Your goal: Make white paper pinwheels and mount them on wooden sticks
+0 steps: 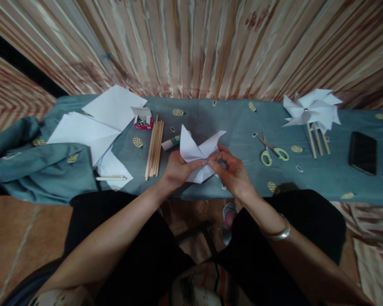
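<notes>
Both hands hold a white paper pinwheel (199,149) above the near edge of the cloth-covered table. My left hand (176,170) is closed on its left side, the thumb pressed near the centre. On the right side, my right hand (230,169) pinches the paper close to the middle with thumb and fingers. The pinwheel's corners fold in toward the centre; whether a pin is there cannot be made out. Just beyond my left hand lies a glue stick (171,142). A bundle of wooden sticks (154,148) rests left of it.
White paper sheets (83,131) and a pen (111,178) lie left. A small box of metal pins (143,120) stands behind the sticks. Green-handled scissors (272,152), finished pinwheels on sticks (312,109) and a black phone-like object (363,153) are right. A striped curtain (191,46) hangs behind.
</notes>
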Available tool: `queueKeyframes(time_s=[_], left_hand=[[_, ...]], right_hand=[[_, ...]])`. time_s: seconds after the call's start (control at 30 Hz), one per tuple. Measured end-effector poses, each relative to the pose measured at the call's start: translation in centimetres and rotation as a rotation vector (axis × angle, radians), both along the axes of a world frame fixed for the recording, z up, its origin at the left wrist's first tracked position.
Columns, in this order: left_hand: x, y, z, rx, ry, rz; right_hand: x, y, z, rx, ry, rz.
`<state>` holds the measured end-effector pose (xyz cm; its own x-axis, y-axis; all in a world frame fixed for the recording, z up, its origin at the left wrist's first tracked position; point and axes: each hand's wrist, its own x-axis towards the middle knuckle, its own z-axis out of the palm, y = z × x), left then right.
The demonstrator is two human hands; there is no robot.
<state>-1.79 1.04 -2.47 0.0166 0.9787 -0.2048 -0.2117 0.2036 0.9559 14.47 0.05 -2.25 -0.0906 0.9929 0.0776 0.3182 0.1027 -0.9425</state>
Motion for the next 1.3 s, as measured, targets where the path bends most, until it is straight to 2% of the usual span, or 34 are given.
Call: queueKeyframes(time_s=[0.1,0.4,0.57,0.63,0.8,0.9,1.1,1.3], left_hand=[[-0.1,0.1,-0.1,0.004,0.018,-0.035],[-0.1,0.0,-0.5,0.012,0.03,-0.029],[-0.1,0.1,-0.4,-0.049,-0.063,0.017],[0.0,0.0,-0.2,-0.067,-0.112,0.007],[0.2,-0.4,0.2,-0.118,-0.179,-0.045],[0.3,-0.5,0.1,-0.138,-0.158,-0.048],[0.2,-0.5,-0.2,-0.119,-0.134,-0.027],[0.0,-0.4,-0.7,-0.091,-0.05,-0.01]], right_hand=[[-0.1,0.0,-0.1,0.001,0.023,-0.002],[-0.3,-0.2,0.3,0.037,0.013,-0.061],[0.7,0.6,0.8,0.041,-0.007,-0.185],[1.3,1.2,1.0,-0.051,0.063,-0.177],[1.8,1.9,2.0,-0.49,0.294,0.099],[1.3,1.7,2.3,-0.583,0.338,0.107],[0.9,1.6,2.0,-0.557,0.385,0.081],[0.9,1.7,1.7,-0.457,0.284,0.075]])
